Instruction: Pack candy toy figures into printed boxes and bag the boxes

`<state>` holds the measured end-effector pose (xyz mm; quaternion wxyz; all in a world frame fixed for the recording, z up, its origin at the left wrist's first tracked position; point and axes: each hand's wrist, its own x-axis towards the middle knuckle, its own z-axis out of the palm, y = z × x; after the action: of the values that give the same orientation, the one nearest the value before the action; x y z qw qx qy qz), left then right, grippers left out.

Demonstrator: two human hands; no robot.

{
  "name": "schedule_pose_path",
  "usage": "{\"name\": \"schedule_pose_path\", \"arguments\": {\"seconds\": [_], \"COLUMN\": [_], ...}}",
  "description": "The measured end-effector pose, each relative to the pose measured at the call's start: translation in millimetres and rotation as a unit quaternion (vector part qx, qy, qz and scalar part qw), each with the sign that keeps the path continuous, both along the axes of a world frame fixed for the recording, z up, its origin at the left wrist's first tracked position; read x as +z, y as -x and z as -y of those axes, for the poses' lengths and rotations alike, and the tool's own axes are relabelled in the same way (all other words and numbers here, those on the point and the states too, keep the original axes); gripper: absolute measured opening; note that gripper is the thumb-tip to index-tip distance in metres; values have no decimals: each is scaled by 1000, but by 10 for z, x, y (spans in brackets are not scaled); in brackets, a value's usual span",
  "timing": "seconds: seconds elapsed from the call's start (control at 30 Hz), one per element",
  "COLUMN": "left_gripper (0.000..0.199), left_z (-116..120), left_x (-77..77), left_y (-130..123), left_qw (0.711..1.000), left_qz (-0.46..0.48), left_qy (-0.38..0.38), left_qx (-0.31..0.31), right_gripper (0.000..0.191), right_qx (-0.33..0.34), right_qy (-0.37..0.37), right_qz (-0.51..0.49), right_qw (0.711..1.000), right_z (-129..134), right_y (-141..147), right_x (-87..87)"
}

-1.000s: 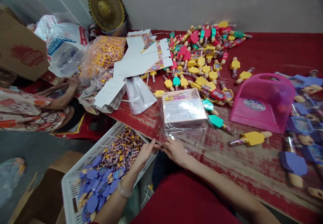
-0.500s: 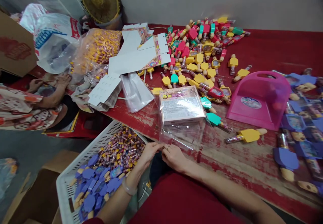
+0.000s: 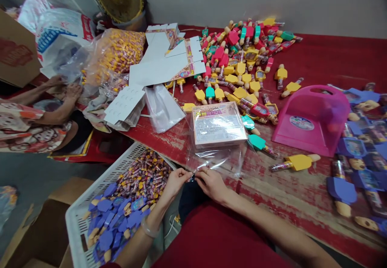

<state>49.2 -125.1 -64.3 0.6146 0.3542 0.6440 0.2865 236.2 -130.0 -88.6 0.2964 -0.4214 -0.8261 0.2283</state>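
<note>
My left hand [image 3: 178,183] and my right hand [image 3: 211,184] meet at the table's near edge, and their fingertips pinch the lower edge of a clear plastic bag [image 3: 216,159]. Inside the bag lies a pink-and-white printed box [image 3: 219,125], flat on the red table [image 3: 317,54]. My left wrist, wearing a pale bangle, passes over a white plastic crate [image 3: 105,183]. That crate holds purple toy-shaped pieces [image 3: 116,217] and wrapped candy tubes [image 3: 143,177].
A heap of red, yellow and teal toy candy tubes [image 3: 232,62] lies behind the bag. A pink dustpan [image 3: 311,119] and purple pieces [image 3: 341,189] sit at right. Flat white card blanks [image 3: 160,62] lie at back left, where a co-worker's hand [image 3: 72,92] rests near a bag of yellow candies [image 3: 116,54].
My fingertips have drawn closer together on the bag's edge. The co-worker's hands have moved toward the white plastic bags. The whole scene has shifted slightly in view as my head moved.
</note>
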Motion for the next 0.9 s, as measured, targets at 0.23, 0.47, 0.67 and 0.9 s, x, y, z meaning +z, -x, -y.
{"name": "schedule_pose_path", "arguments": {"seconds": [0.23, 0.47, 0.67, 0.9], "left_gripper": [55, 63, 50, 44], "left_z": [74, 85, 72, 24], "left_x": [-16, 72, 33, -23], "left_y": [106, 85, -6, 89], "left_qw": [999, 999, 999, 996], "left_qz": [-22, 28, -5, -65], "left_qy": [5, 44, 35, 55], "left_qx": [-23, -5, -4, -5], "right_gripper": [10, 13, 18, 19], "right_qx": [25, 21, 12, 63], "right_qy": [-12, -85, -117, -39], "right_qz": [24, 50, 37, 99], "right_qw": [999, 995, 992, 992], "right_z": [-35, -12, 17, 362], "right_y": [141, 227, 305, -601], "right_x": [11, -42, -91, -66]}}
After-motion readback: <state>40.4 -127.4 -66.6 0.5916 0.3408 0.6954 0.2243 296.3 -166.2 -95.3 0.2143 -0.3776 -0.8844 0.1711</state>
